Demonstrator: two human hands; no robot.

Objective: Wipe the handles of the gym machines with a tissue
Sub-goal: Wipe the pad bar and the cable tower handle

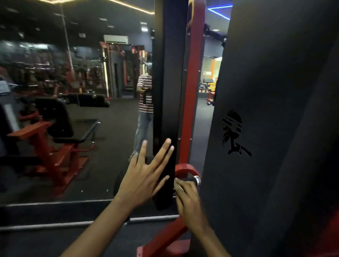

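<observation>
Low in the middle of the frame, the right hand (189, 203) curls its fingers round the black handle (189, 179) of a red gym machine (192, 90), pressing something pale against it, apparently the tissue (179, 184), though blur hides most of it. The handle ends in a shiny metal cap (197, 180). The left hand (144, 177) is spread wide with straight fingers and holds nothing, just left of the handle, in front of a black upright pad (167, 109). A mirror (69, 105) fills the left of the frame.
</observation>
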